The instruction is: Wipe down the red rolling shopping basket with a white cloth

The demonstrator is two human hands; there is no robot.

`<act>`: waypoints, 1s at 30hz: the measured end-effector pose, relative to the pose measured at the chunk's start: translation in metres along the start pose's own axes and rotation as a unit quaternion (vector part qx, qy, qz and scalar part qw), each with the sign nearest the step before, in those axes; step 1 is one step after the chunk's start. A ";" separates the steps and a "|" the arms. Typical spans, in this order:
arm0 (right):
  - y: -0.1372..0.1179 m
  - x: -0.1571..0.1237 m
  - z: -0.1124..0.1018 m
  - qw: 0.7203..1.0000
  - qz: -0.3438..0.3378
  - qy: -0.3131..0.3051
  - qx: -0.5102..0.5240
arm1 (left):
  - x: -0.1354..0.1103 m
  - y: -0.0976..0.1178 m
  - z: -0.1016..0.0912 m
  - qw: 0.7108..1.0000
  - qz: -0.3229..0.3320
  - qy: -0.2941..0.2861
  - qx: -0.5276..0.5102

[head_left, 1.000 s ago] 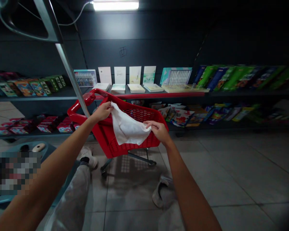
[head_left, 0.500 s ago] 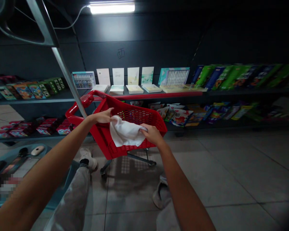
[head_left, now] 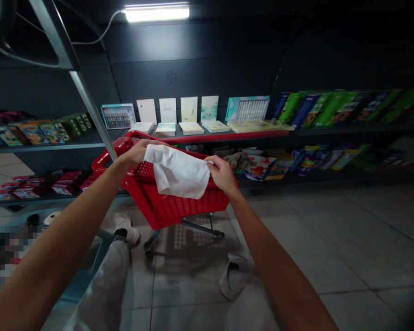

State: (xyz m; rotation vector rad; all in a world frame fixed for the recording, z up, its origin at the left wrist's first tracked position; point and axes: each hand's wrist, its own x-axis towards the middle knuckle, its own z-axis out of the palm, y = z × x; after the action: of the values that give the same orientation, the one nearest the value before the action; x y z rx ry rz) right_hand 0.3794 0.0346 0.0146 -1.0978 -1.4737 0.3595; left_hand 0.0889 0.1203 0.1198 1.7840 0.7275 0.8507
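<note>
A white cloth [head_left: 182, 172] is stretched between my two hands, over the near side of a red shopping cart [head_left: 172, 211]. My left hand [head_left: 138, 151] grips its upper left corner, with the fingers partly hidden behind the fabric, close to the cart's handle end. At the cloth's upper right corner, my right hand [head_left: 222, 172] pinches the edge between thumb and fingers. The lower edge of the cloth hangs loose in front of the cart's rim. Most of the basket's inside is hidden behind the cloth.
Behind the cart runs a dark shelf [head_left: 241, 133] with upright cards, booklets and snack packs [head_left: 257, 165]. A metal pole [head_left: 91, 110] slants down at the left. A bluish stool [head_left: 86, 276] holding small items stands at lower left, near my feet on the tiled floor [head_left: 331, 239].
Both hands have risen a little, lifting the cloth and spreading it wider. My left hand has shifted left and my right hand slightly right. The cart has stayed in place.
</note>
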 end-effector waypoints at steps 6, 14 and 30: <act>0.015 -0.019 -0.003 0.998 0.022 -0.057 -0.024 | -0.018 -0.008 0.006 0.999 -0.020 -0.031 0.033; 0.008 0.047 -0.011 0.993 -0.031 -0.039 -0.104 | 0.023 -0.032 -0.003 0.988 0.100 0.120 -0.012; 0.002 -0.068 -0.035 0.944 -0.149 -0.233 -0.181 | -0.071 -0.004 0.017 0.907 0.071 -0.159 0.384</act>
State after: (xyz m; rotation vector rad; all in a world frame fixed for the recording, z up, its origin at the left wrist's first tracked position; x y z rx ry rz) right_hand 0.4011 -0.0305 -0.0193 -1.0944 -2.1625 0.1381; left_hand 0.0613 0.0567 0.0959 2.6286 0.7759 0.3414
